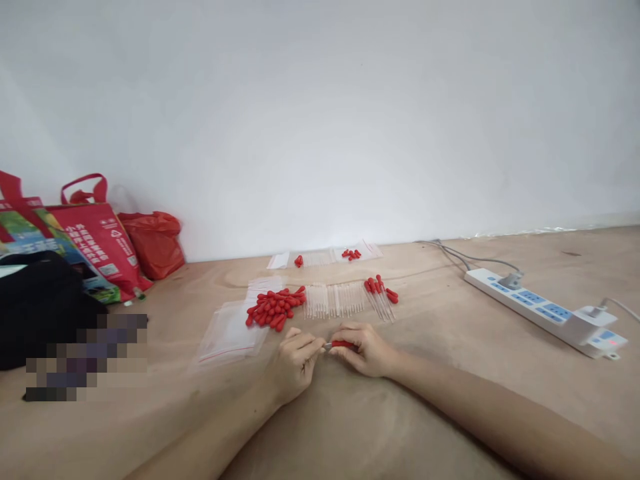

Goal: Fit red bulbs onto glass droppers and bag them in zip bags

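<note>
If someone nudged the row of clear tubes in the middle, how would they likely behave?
The clear tubes look thin and straight, so they are probably stiff and light. Lying loose on their sides, they seem apt to roll or slide, and pushing one would likely disturb its close neighbours. Whether they are brittle glass or plastic I cannot tell.

Before you, the rubber bulbs (273,309) are uniformly red; the tubes (335,301), colourless and translucent. The tabletop (400,427) is tan with faint streaking. The power strip (530,308) is white with blue socket panels. The printed bag (97,247) is crimson with white lettering and multicoloured patches.
</note>
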